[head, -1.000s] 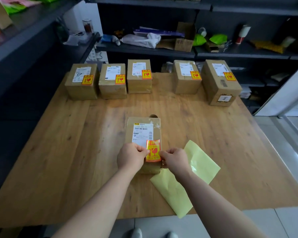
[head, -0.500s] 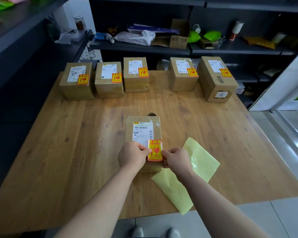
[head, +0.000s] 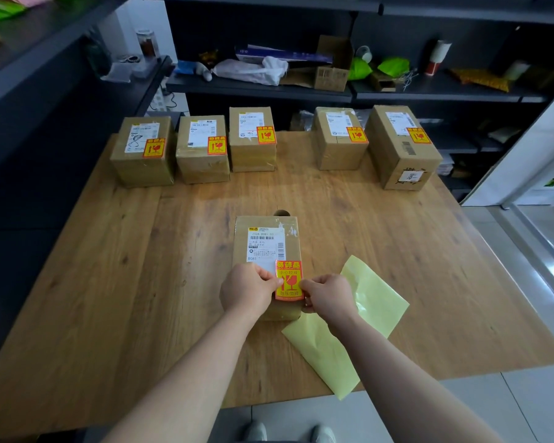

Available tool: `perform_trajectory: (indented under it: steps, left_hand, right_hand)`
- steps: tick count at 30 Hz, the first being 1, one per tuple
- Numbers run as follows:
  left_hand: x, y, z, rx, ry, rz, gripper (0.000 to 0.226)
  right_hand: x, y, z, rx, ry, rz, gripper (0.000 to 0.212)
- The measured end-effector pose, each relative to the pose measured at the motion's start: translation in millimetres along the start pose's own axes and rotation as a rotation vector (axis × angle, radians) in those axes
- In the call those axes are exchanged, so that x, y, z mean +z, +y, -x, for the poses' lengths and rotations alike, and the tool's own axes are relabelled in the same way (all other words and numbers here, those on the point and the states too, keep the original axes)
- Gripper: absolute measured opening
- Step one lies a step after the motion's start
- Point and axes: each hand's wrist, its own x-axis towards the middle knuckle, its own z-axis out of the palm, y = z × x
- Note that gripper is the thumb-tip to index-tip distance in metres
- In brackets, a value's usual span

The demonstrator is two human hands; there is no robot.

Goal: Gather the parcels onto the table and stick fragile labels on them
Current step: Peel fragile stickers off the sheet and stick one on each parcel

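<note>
A brown parcel [head: 264,225] with a white shipping slip lies in the middle of the wooden table [head: 109,282], close to me. A red and yellow fragile label [head: 289,279] lies on its near right corner. My left hand [head: 248,290] pinches the label's left edge and my right hand [head: 328,295] pinches its right edge. Several more parcels stand in a row along the far edge, each bearing a fragile label, from the leftmost [head: 143,151] to the rightmost [head: 402,145].
A pale yellow backing sheet [head: 375,302] lies on the table under my right forearm, overhanging the near edge. Dark shelves [head: 397,91] behind the table hold bags, an open carton and clutter. Another dark shelf runs along the left. My feet show below the table.
The label has flattened onto the parcel top, its curled upper edge now down. Both hands stay at its sides. The camera has shifted slightly.
</note>
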Motion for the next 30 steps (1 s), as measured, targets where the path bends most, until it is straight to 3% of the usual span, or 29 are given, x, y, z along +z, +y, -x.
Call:
perform_trajectory:
  steps: [21,27,30]
  left_hand:
    - [3.7,-0.2,-2.5,0.048,0.011,-0.045,0.019]
    - [4.0,-8.2,-3.8,0.151,0.069,-0.036,0.031]
    - [4.0,-15.4,-4.5,0.368,0.093,-0.166,0.028]
  right_hand:
    - [-0.7,-3.4,-1.5,-0.024,0.014,0.144,0.027]
    - [0.9,0.0,-1.5,-0.136,0.098,0.368,0.023]
    - [-4.4,10.5,-3.5,-0.309,0.122,0.456,0.031]
